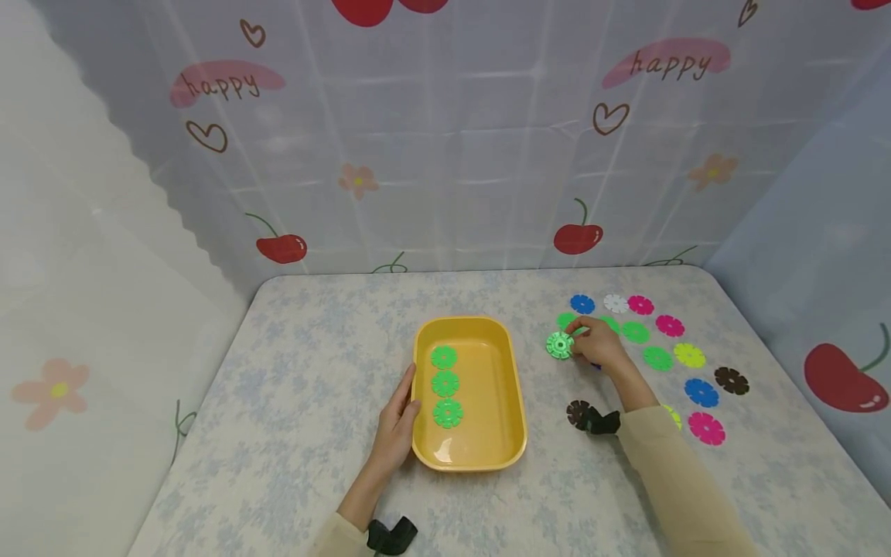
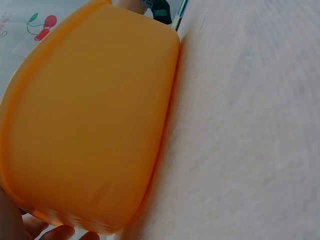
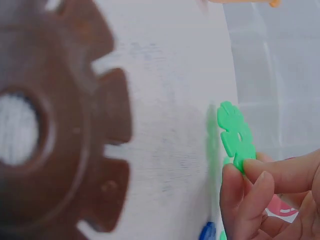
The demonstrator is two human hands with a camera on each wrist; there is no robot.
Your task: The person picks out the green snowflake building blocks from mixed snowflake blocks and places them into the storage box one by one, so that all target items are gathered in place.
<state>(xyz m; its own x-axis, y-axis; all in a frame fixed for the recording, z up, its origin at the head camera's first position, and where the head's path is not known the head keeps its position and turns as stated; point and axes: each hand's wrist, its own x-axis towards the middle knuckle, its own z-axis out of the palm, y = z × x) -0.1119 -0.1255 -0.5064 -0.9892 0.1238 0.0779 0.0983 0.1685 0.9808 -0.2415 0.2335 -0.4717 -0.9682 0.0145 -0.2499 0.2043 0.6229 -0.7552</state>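
Note:
My right hand pinches a green notched plastic disc between thumb and fingertips. In the right wrist view this disc is tilted nearly edge-on, raised off the table. Left of it stands a yellow tray, whose left side my left hand holds, thumb at the rim and fingers along the outer wall. Three green discs lie in a column inside the tray, toward its left side. The tray's outer wall fills much of the left wrist view, with fingertips at its lower edge.
Loose discs are scattered at the right, among them green, blue, pink, yellow and white. A brown disc lies beside the right wrist's black camera. A printed curtain hangs behind the table.

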